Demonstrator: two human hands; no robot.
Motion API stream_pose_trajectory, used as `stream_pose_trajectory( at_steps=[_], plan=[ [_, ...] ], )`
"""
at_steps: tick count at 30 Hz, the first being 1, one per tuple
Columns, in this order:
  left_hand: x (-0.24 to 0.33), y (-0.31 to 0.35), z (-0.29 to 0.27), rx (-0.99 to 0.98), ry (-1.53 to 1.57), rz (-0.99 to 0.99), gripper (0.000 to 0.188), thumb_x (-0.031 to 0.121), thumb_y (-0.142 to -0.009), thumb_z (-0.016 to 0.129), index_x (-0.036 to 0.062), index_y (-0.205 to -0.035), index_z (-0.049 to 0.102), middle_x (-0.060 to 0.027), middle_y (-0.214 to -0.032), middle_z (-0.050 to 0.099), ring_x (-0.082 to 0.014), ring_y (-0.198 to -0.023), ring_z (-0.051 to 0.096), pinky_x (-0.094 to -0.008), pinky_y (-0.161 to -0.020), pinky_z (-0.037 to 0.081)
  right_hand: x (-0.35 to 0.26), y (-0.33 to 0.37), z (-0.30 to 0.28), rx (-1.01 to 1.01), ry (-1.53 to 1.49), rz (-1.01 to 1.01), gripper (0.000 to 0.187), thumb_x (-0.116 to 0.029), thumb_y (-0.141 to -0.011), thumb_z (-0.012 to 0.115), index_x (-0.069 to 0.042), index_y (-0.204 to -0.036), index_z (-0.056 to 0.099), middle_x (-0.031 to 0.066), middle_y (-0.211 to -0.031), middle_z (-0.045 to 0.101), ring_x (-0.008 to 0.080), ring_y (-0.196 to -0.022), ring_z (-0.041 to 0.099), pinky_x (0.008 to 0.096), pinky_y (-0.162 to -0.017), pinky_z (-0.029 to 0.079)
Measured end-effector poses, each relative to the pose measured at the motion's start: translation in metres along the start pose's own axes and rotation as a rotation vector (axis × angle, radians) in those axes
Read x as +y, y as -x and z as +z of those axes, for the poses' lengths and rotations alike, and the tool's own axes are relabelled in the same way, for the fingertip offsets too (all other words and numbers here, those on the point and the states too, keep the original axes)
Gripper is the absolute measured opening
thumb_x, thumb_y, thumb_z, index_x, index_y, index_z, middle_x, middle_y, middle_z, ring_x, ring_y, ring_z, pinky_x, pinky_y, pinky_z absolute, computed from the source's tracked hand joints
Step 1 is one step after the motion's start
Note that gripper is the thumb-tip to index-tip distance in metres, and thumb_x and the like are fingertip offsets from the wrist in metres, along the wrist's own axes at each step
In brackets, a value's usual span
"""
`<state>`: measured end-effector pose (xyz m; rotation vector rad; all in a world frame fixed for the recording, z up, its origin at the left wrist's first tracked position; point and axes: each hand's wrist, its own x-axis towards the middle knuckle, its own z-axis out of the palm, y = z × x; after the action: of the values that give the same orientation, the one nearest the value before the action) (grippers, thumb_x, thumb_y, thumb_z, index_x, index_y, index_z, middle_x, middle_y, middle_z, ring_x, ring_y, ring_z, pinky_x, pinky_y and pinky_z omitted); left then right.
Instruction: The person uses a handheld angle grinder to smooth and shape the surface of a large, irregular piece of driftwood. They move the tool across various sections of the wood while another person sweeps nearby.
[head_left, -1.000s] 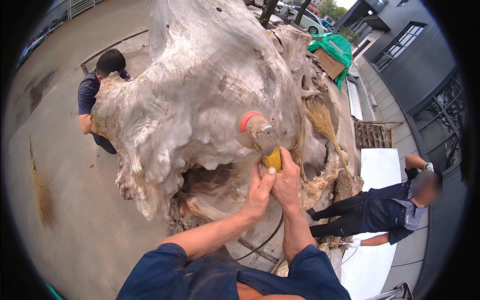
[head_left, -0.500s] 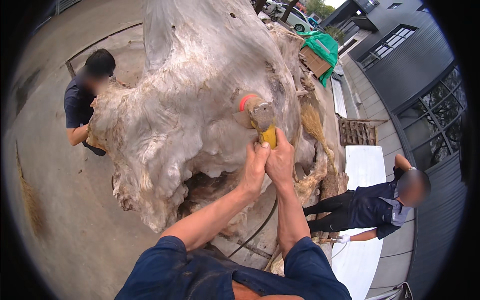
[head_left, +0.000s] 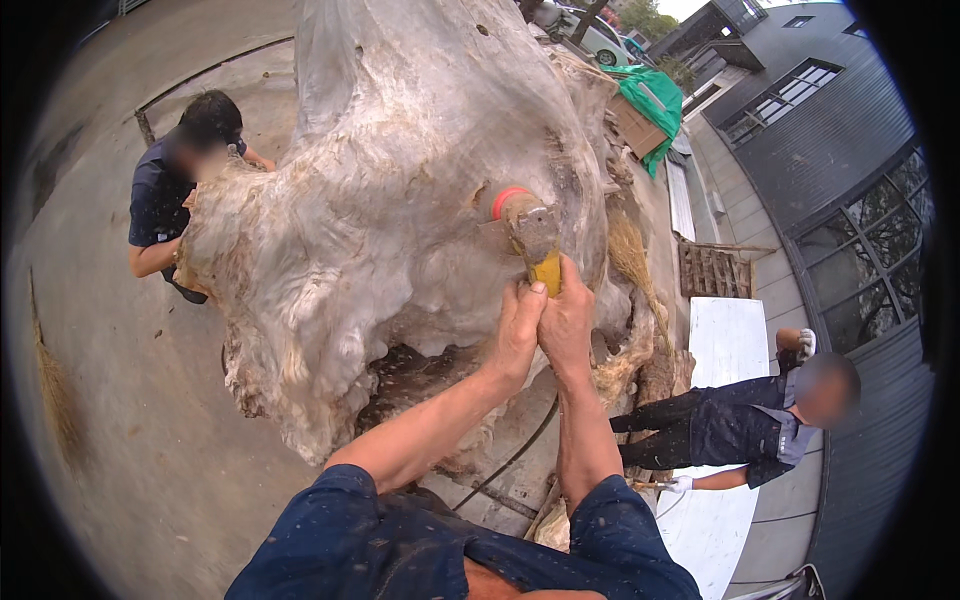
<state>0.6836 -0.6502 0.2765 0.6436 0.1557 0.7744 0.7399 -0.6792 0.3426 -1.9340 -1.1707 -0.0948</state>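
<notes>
Both my arms reach forward over a huge pale, weathered tree stump (head_left: 350, 220). An angle grinder (head_left: 534, 232) with a dusty head, a yellow body and a red disc lies against the wood. My left hand (head_left: 518, 322) and my right hand (head_left: 568, 318) are closed side by side round its yellow rear end. The disc (head_left: 507, 200) is tilted at the stump's surface, just left of a darker brown hollow. Below the hands a black cord (head_left: 515, 455) hangs down. Most of the grip is hidden by my fingers.
One person (head_left: 165, 195) bends over the stump's left side. Another person (head_left: 745, 420) in white gloves stands at the right, by a white board (head_left: 725, 345). Straw brooms lie at left (head_left: 58, 400) and lean at right (head_left: 630, 250). A wooden pallet (head_left: 715, 272) lies near the building.
The grinder and both hands stay on nearly the same spot. The person at right has lowered the raised hand from the head. The whole view has shifted slightly.
</notes>
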Motion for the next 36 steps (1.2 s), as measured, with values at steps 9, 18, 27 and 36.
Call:
stream_pose_trajectory(
  at_steps=[9, 18, 27, 36],
  plan=[
    [-0.014, 0.021, -0.002, 0.104, 0.051, -0.018, 0.054, 0.041, -0.11, 0.043, 0.0015, -0.146, 0.036, -0.012, -0.137, 0.046, -0.0195, -0.128, 0.045, -0.0381, -0.112, 0.038, 0.016, 0.021, 0.002, -0.012, 0.045, -0.071, 0.032, -0.01, -0.089, 0.07, -0.001, -0.12, 0.065, 0.0239, -0.094, 0.072, 0.0401, -0.085, 0.073, 0.0423, -0.074, 0.056],
    [-0.016, 0.024, 0.004, -0.019, 0.055, -0.054, 0.053, 0.039, -0.11, 0.046, 0.0016, -0.146, 0.034, -0.0133, -0.136, 0.047, -0.0205, -0.129, 0.046, -0.0389, -0.112, 0.039, -0.002, 0.024, -0.014, 0.024, 0.036, -0.055, 0.033, -0.011, -0.089, 0.071, 0.0, -0.12, 0.065, 0.023, -0.09, 0.072, 0.0371, -0.081, 0.073, 0.0407, -0.072, 0.055],
    [-0.008, 0.012, 0.014, -0.201, -0.223, 0.088, 0.064, 0.04, -0.111, 0.046, -0.0017, -0.157, 0.031, -0.0197, -0.156, 0.041, -0.0232, -0.142, 0.045, -0.0416, -0.115, 0.041, 0.013, 0.029, -0.033, 0.139, 0.007, 0.025, 0.038, -0.015, -0.089, 0.074, 0.001, -0.122, 0.065, 0.0151, -0.087, 0.073, 0.0198, -0.079, 0.069, 0.0364, -0.075, 0.055],
    [0.051, -0.001, -0.048, -0.024, -1.213, 0.66, 0.033, -0.01, -0.087, 0.051, -0.0042, -0.119, 0.056, -0.0258, -0.16, 0.045, -0.0323, -0.096, 0.076, -0.042, -0.078, 0.061, 0.011, 0.059, -0.059, 0.283, -0.051, 0.191, 0.047, -0.013, -0.08, 0.077, 0.004, -0.122, 0.066, 0.0119, -0.09, 0.072, 0.0157, -0.079, 0.064, 0.0347, -0.077, 0.055]
  ],
)
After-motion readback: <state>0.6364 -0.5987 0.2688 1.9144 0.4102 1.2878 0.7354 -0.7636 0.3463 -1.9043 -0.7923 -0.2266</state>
